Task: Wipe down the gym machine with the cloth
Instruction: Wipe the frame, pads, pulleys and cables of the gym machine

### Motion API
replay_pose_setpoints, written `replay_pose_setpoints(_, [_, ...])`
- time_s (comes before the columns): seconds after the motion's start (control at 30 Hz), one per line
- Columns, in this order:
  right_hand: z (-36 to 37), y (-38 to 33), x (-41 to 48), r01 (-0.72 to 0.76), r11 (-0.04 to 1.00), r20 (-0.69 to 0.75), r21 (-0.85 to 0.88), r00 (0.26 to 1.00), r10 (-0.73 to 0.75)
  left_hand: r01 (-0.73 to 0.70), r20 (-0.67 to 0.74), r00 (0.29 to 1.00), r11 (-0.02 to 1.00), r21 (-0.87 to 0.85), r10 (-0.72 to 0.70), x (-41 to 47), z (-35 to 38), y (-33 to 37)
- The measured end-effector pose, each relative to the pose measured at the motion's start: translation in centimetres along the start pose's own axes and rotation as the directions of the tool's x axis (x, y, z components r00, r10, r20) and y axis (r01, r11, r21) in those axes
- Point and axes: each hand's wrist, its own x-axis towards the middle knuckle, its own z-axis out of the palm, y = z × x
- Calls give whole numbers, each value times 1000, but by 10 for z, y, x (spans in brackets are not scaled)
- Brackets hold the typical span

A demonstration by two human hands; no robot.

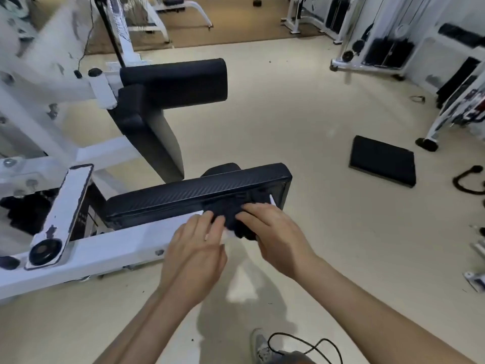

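Observation:
A white-framed gym machine (86,253) fills the left side, with a long black padded seat (183,193) and a black roller pad (175,80) above it. A dark cloth (232,218) is bunched at the near edge of the seat, toward its right end. My left hand (196,243) pinches the cloth's left part with its fingertips. My right hand (273,232) grips the cloth's right part from above. Both hands meet over the cloth, which they partly hide.
A loose black pad (383,160) lies on the pale floor to the right. More white machines (380,35) stand at the back right. A black cable (307,345) and my shoe (259,345) are near the bottom edge. A curved black handle (469,179) lies far right.

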Motion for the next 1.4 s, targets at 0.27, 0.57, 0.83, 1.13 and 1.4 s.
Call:
replay_pose_setpoints(0.27, [-7, 54, -37, -79, 993, -246, 84, 964, 98, 75, -36, 996, 965, -252, -87, 17, 3, 72])
replay_pose_setpoints(0.57, [45, -9, 27, 586, 754, -164, -297, 746, -645, 401, -88, 866, 788, -467, -492, -41, 18, 45])
replay_pose_setpoints(0.83, [4, 68, 7, 649, 654, 15, -389, 714, -700, 355, -25, 910, 809, -469, -414, -48, 15, 44])
replay_pose_setpoints(1.13, [47, -44, 56, 752, 558, 20, -352, 602, -799, 529, 200, 753, 396, -751, -627, -79, 35, 37])
replay_pose_setpoints(1.4, [-4, 34, 40, 796, 529, 249, -294, 598, -761, 461, 151, 600, 186, -868, -785, -103, 35, 8])
